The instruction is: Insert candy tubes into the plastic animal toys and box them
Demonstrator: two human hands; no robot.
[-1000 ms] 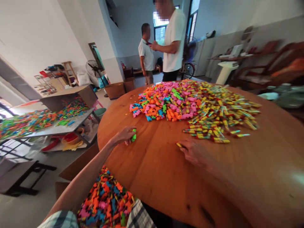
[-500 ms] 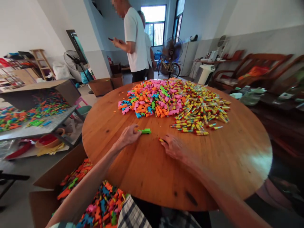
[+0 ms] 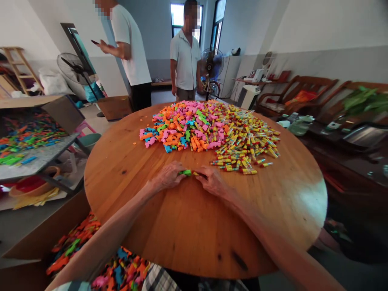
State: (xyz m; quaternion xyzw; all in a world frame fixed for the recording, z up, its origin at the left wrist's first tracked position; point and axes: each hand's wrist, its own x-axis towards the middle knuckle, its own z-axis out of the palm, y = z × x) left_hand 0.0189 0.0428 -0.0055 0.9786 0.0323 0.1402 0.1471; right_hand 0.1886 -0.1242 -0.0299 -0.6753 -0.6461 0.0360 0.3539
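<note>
My left hand (image 3: 170, 175) is closed around a small green plastic toy piece (image 3: 186, 172), whose right end sticks out past the fingertips. My right hand (image 3: 212, 180) pinches a small yellow tube with a red end (image 3: 195, 173), mostly covered by the fingers. The tube's tip meets or nearly meets the green piece; I cannot tell whether they are joined. Both hands are low over the round wooden table (image 3: 169, 234). Just beyond them lie a heap of orange, pink, blue and green toy pieces (image 3: 184, 127) and, to its right, a heap of yellow tubes (image 3: 250, 139).
An open carton (image 3: 39, 238) of colourful toy pieces stands below the table's left edge. More pieces spill from a box (image 3: 62, 111) on a grey side table (image 3: 57, 151). Two people in white shirts (image 3: 131, 48) stand beyond the table, near a fan (image 3: 211, 64).
My hands have come together, bringing the yellow tube up to the green piece's right end. The view has shifted right, and the second person now stands clear of the first.
</note>
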